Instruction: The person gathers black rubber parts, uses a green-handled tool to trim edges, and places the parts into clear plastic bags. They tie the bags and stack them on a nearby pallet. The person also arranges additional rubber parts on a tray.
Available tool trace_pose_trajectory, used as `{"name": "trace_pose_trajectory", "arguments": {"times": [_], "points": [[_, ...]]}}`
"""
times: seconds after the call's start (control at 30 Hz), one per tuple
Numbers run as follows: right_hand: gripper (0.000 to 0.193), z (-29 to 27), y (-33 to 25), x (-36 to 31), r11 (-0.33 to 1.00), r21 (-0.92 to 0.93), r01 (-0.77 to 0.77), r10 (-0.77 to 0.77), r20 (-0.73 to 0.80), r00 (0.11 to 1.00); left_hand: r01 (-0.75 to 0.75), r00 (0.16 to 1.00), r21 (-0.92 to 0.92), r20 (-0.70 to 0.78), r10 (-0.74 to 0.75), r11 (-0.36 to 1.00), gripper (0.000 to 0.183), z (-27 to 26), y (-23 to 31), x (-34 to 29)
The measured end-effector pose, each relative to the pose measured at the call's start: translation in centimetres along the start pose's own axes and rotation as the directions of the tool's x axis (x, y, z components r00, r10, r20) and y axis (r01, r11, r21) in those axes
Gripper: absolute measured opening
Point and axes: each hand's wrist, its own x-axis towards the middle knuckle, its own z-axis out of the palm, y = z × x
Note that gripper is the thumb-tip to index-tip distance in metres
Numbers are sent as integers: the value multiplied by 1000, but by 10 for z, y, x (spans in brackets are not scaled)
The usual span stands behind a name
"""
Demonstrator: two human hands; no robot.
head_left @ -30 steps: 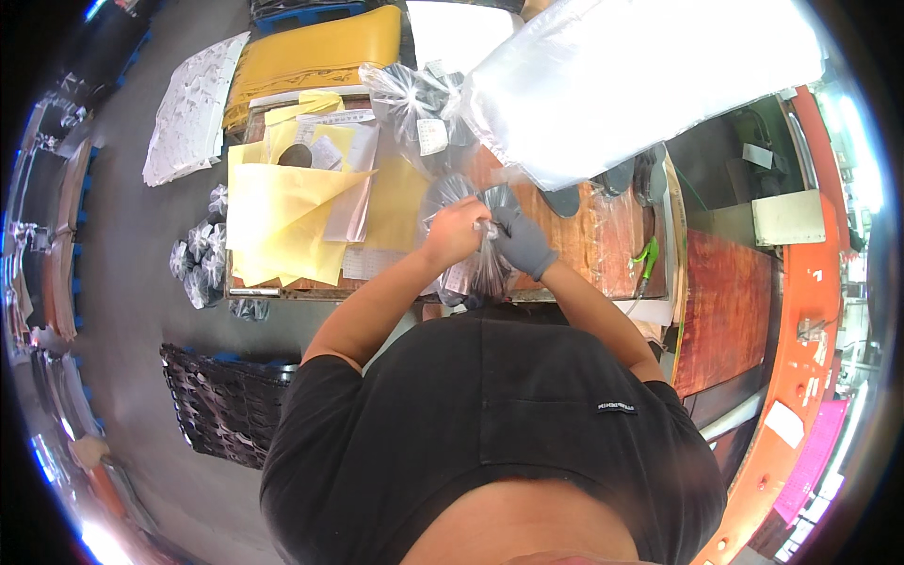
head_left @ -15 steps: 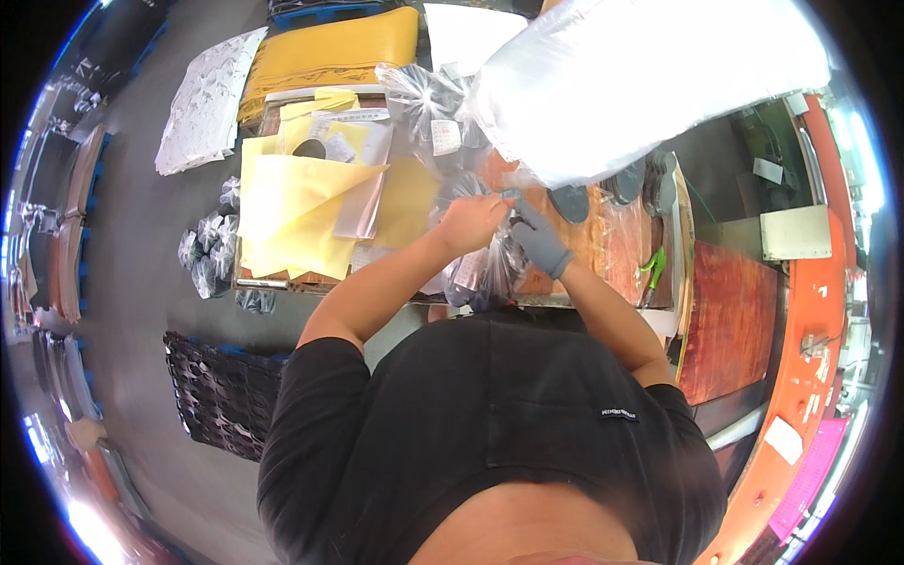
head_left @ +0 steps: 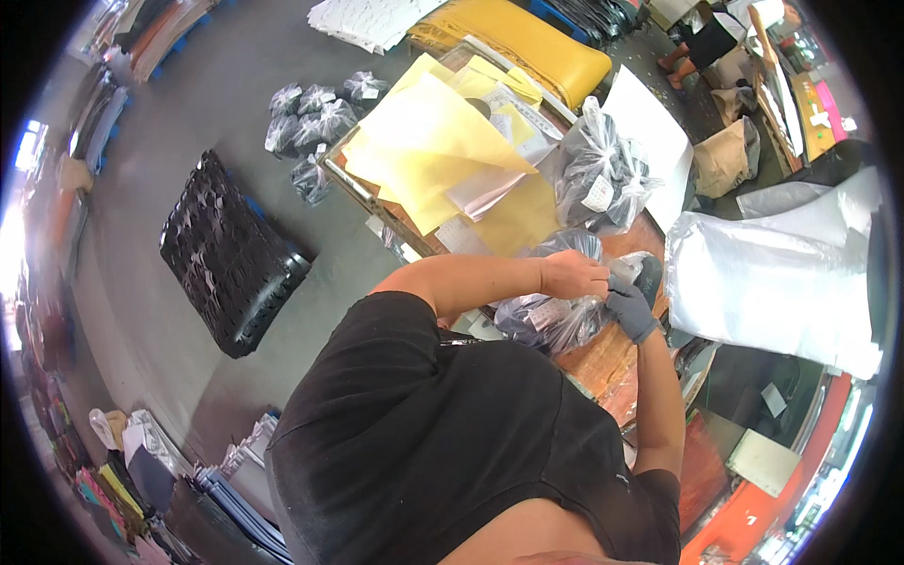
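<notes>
A clear plastic bag [head_left: 544,318] packed with dark pieces lies at the table's near edge, a small white label showing through it. At its gathered neck, my bare left hand [head_left: 573,275] is closed in a pinch. My right hand [head_left: 631,311], in a grey glove, meets it there with fingers closed on the same plastic. The exact grip is partly hidden between the hands. Beyond them stands another filled, knotted bag [head_left: 603,174] with a label. A dark flat piece [head_left: 648,279] lies just past my right hand.
Yellow sheets [head_left: 428,155] cover the left of the wooden table [head_left: 603,367]. A pile of white plastic bags [head_left: 772,282] hangs over its right side. Several tied bags [head_left: 315,118] and a black stack [head_left: 231,254] sit on the floor at left. Another person [head_left: 702,47] is at far right.
My view and body have turned, so the table now lies slanted and more floor shows at left. Both hands stay together at the bag's neck.
</notes>
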Motion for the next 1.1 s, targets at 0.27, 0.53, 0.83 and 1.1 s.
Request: {"name": "trace_pose_trajectory", "arguments": {"times": [0.27, 0.53, 0.83, 1.1], "points": [[24, -6, 4, 17, 999, -23, 23, -21, 108, 994, 351, 893, -171, 357, -274, 921, 16, -7, 3, 10], [15, 7, 0, 10, 968, -134, 210, -211, 4, 977, 253, 948, -75, 217, -232, 964, 18, 7, 7, 3], [18, -6, -23, 11, 984, -178, -23, 52, 161, 986, 86, 988, -66, 137, -76, 994, 21, 8, -7, -7], [19, -6, -30, 16, 896, -443, -36, 113, 149, 982, -50, 998, -50, 37, 52, 997, 17, 1, -10, -6]]}}
